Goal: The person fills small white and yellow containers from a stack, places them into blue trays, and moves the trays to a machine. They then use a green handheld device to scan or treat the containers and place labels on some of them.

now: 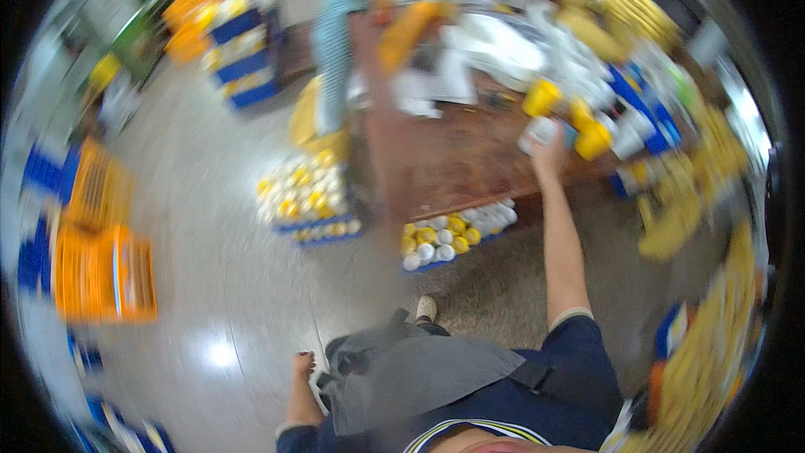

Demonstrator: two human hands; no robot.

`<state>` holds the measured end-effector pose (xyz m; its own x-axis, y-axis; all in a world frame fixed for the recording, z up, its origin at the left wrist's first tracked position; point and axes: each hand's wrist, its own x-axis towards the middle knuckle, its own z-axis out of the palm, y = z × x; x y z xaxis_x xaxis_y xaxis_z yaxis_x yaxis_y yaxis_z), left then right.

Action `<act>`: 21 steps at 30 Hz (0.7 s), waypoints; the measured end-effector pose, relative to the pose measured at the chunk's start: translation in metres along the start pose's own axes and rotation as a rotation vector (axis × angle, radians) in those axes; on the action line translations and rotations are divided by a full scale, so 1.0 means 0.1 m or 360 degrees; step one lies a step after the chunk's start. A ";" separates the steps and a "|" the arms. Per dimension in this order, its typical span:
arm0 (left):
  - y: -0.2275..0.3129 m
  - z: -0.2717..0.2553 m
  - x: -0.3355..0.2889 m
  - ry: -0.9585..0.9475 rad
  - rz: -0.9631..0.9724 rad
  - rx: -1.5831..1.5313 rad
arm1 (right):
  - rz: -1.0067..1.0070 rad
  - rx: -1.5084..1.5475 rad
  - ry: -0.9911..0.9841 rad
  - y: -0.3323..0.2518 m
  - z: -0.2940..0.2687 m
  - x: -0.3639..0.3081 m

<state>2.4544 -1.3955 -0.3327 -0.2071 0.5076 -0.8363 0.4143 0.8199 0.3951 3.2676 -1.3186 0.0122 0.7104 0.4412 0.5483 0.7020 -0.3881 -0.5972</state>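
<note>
My right hand (549, 156) reaches out over the brown table (470, 155), its fingers closed around a white cup-shaped piece (537, 132). Next to it on the table are yellow cup-shaped pieces (593, 141), one of them farther back, and more white ones to the right. Blur hides the finer details of the held piece. Low at my left side hangs my left hand (303, 364), away from the table. Its fingers look partly curled, but they are too small and smeared to read.
Under the table edge sits a blue crate of white and yellow pieces (444, 239). Another filled blue crate (310, 222) stands on the floor to its left. Orange crates (105, 273) are stacked far left. White bags (499, 50) cover the table's back; yellow bundles (713, 310) line the right.
</note>
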 end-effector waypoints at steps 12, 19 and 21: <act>-1.95 1.14 -1.27 0.0457 -0.0608 -0.0707 | -0.0192 0.0046 0.0548 0.23 0.01 -0.98; -2.37 0.72 -0.66 0.0407 -0.0484 -0.0586 | 0.0181 -0.0327 -0.0377 -0.27 0.31 -3.82; -2.55 0.29 -0.32 0.0398 -0.0351 -0.0269 | 0.0079 -0.0471 -0.1008 -0.42 0.79 -4.61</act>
<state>2.3811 -1.6285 -0.4180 -0.4941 0.3457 -0.7977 0.1876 0.9383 0.2904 2.9060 -1.4417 -0.2618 0.6391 0.7687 0.0242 0.7174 -0.5845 -0.3791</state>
